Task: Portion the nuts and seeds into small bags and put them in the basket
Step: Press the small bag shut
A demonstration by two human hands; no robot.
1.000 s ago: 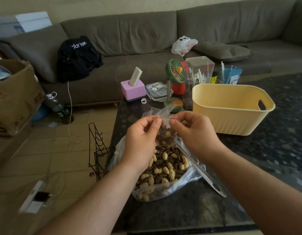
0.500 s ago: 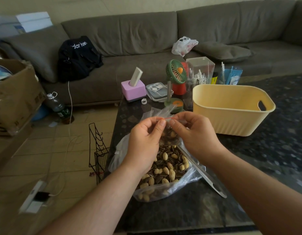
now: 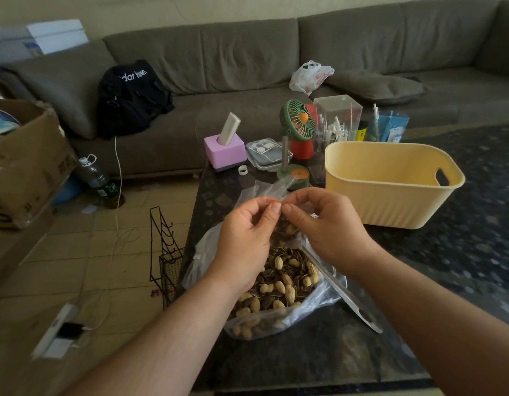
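Where the forearms enter from the bottom edge, cut off below the elbows. Lying under them on the dark table point(image 3: 304, 352), a large clear bag point(image 3: 276, 295) of mixed peanuts and striped sunflower seeds, mouth open upward, partly hidden behind the left wrist. Leaning out of it, a translucent scoop point(image 3: 342, 292), long axis running from the bag's middle toward the near right, hanging hole at the near tip; bowl end buried under the hands. Raised above the big bag, a small bag point(image 3: 284, 230) with a few nuts inside, hanging upright, mouth at top, mostly covered by fingers. Pinching its top edge, left hand point(image 3: 244, 241) and right hand point(image 3: 330, 227), thumbs and forefingers nearly meeting at a red strip; whether sealed, cannot tell. Just beyond to the right, a yellow basket point(image 3: 390, 201), long axis left to right, handle slot at the right end, inside not visible. Behind it, a green fan point(image 3: 297, 124), a pink box point(image 3: 224, 151) and a clear container point(image 3: 337, 115), contents blurred. Farther back on the sofa point(image 3: 247, 61), a black backpack point(image 3: 130, 95) with white lettering, partly readable as "dar haven".
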